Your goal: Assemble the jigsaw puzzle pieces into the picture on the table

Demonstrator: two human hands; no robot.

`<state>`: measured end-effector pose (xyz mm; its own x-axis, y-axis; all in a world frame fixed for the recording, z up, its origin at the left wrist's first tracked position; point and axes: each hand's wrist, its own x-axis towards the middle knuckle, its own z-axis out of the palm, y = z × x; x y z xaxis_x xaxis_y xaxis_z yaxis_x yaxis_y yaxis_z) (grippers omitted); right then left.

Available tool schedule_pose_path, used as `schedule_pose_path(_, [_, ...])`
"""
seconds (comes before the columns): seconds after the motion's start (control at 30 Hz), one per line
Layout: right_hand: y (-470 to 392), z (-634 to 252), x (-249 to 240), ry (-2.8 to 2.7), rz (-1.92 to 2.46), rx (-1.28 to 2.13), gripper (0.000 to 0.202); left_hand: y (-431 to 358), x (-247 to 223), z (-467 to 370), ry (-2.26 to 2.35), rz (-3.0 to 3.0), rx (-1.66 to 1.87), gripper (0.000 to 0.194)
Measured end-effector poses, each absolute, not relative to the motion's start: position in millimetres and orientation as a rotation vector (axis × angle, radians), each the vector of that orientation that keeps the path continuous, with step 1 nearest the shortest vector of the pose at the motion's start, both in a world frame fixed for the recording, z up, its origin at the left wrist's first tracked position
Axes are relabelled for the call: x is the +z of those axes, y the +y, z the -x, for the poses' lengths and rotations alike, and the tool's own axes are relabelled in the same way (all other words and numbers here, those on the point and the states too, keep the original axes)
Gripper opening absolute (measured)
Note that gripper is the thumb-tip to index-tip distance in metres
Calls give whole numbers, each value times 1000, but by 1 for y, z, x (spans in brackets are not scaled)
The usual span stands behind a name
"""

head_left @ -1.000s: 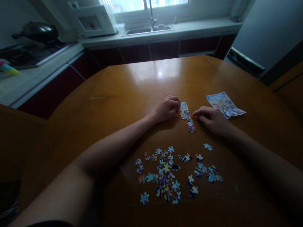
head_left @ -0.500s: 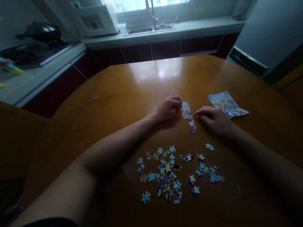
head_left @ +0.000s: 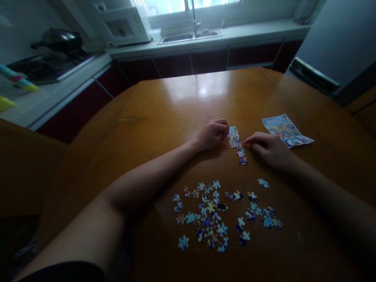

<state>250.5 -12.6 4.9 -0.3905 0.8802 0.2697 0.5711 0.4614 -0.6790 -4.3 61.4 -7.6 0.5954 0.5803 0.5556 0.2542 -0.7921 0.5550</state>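
Observation:
A narrow strip of joined puzzle pieces [head_left: 235,140] lies on the wooden table [head_left: 182,102] between my two hands. At its left edge rests my left hand [head_left: 215,132], fingers curled in; whatever they hold is hidden. My right hand [head_left: 266,147] lies just right of the strip, its index finger and thumb close together near the strip's edge; anything between the fingertips is too small to make out. Loose puzzle pieces [head_left: 210,206] are scattered nearer to me, with one light-blue piece [head_left: 263,183] apart at their upper right.
A creased picture sheet [head_left: 286,130] lies beyond my right hand. Past the table are a counter with a sink [head_left: 179,38], a microwave [head_left: 125,29], a pan [head_left: 61,40] on the stove at the left, and a refrigerator [head_left: 337,43] at the right.
The whole view has shifted slightly, so everything sits a little further right. Neither hand has visibly moved relative to the strip.

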Motion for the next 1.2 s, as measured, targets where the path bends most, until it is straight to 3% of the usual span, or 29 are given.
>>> schedule_pose_path(1.2, [-12,-254,4,-2112,1241,604,19,60,-9,-1,735,-2374,956,23])
